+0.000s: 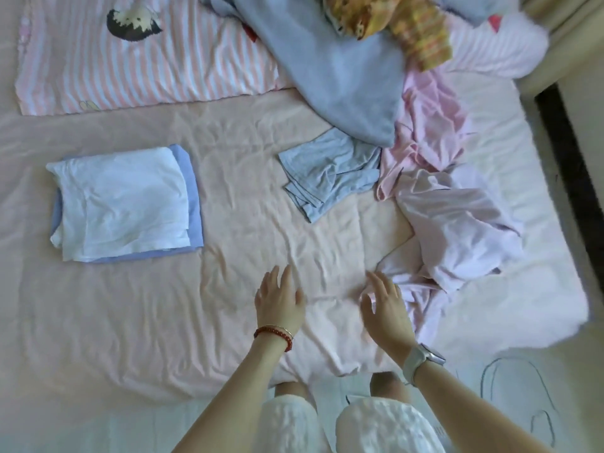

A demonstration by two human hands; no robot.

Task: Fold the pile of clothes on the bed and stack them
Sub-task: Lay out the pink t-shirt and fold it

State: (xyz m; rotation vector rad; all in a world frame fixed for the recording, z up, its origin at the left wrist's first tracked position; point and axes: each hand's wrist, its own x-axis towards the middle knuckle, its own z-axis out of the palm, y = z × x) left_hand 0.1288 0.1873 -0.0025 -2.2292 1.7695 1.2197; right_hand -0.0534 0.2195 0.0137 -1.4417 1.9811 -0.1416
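Pink cotton covers the whole bed [130,322], wrinkled under my arms. My left hand [277,299] hovers low over the sheet near the front edge, fingers straight and a little spread, gripping nothing; a red bead bracelet [274,333] circles that wrist. My right hand [385,304] is just beside it, fingers relaxed and loose, also holding nothing, with its outer edge close to the crumpled lilac garment [457,230]; I cannot tell whether it touches the cloth. A pale watch [423,356] sits on my right wrist.

Between my hands and beyond them lies a pale pink garment [343,256], spread fairly flat on the sheet, its right side running under the lilac one. Farther back a small grey-blue piece [330,173] lies rumpled, touching a brighter pink garment [428,135] on its right. Behind those, a large light blue cloth [333,80] slopes down from the back of the bed, with an orange and yellow patterned item [392,24] resting on top of it.

Well apart on the left sits the finished stack: a folded white garment [121,201] lying on a folded blue garment [192,191] whose edges show along the right and the near side. A pink striped pillowcase [130,60] lies flat at the back left.
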